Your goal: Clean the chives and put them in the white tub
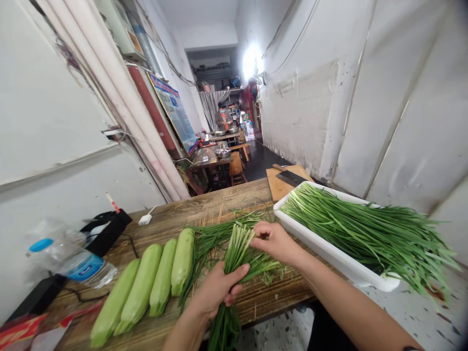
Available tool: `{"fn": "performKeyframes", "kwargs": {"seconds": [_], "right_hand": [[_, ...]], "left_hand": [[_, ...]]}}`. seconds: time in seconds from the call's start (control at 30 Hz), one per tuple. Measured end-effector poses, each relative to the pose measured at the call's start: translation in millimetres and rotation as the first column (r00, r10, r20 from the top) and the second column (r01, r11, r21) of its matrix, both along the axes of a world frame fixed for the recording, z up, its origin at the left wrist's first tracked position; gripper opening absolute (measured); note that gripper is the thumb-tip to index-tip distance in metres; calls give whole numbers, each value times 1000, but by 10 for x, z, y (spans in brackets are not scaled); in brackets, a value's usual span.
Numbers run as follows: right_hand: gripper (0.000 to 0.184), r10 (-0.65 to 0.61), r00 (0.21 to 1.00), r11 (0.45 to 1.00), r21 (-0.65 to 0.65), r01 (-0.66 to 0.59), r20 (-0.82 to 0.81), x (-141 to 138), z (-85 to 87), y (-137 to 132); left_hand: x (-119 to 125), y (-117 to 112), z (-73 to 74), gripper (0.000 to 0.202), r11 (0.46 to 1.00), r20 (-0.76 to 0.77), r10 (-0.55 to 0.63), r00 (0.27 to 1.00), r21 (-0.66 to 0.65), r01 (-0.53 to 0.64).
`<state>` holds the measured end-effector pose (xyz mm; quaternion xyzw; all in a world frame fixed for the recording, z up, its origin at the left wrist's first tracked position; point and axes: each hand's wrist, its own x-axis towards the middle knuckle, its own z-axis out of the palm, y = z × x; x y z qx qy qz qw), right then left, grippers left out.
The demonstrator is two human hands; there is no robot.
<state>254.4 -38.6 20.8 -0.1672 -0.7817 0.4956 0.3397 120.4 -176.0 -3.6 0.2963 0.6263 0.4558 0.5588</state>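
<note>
A bunch of garlic chives (237, 248) is gripped in my left hand (219, 290), pale stalk ends up and green leaves hanging below the fist past the table's front edge. My right hand (274, 241) is closed in a pinch at the pale ends, on their right side. Whatever small piece lies between those fingertips is hard to make out. Behind and left of the bunch, more loose chives (215, 234) are strewn on the wooden table (175, 214). Several pale green zucchini (142, 282) lie side by side to the left of my left hand.
A white plastic tub (340, 258) heaped with garlic chives stands on the right. Behind it a cleaver (290, 177) rests on a cutting board (274, 185). On the left are a water bottle (78, 263), a black box (113, 234) and a white charger (145, 219). A person (223, 117) works far back.
</note>
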Motion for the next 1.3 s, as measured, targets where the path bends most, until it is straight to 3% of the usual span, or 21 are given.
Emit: {"fn": "performKeyframes", "kwargs": {"seconds": [0.1,0.17,0.33,0.43,0.5,0.57,0.63,0.7,0.8,0.87,0.97,1.07,1.3], "right_hand": [[35,55,998,990,-128,-53,7,9,-109,-1],[39,66,998,988,-145,-62,25,55,-166,12],[46,-16,998,996,84,11,62,142,-193,-1],[45,-253,968,943,223,246,1,196,-186,44],[47,-450,891,863,224,453,-70,250,-171,105],[52,-511,854,833,188,520,-94,295,-136,152],[52,-402,914,898,167,406,-61,297,-86,158],[38,-227,974,964,142,224,2,242,-39,132],[20,33,997,999,-29,-31,64,102,-12,102],[22,200,978,960,-210,-185,53,28,-27,115],[28,385,923,851,-391,-351,11,-2,-79,157],[29,425,905,816,-435,-382,3,34,-143,180],[28,280,952,931,-277,-239,120,135,-211,135]], "left_hand": [[14,1,14,55,999,15,20,1000,34,-20],[14,-5,17,55,998,33,36,999,56,-38],[41,-1,39,53,997,31,57,998,53,-58],[68,3,70,54,998,44,49,998,31,-50],[72,1,80,55,998,48,53,997,27,-54],[67,-2,77,56,998,53,58,997,16,-59],[61,0,68,55,999,65,43,997,2,-43],[63,9,59,55,1000,69,18,997,-7,-17],[83,25,50,55,1000,46,-2,999,-19,3],[96,27,41,56,1000,30,7,1000,-30,-6],[100,17,17,58,998,52,6,999,-56,-3],[91,8,-6,58,998,89,-13,996,-55,18],[115,18,-4,55,999,11,42,999,-21,-41]]}}
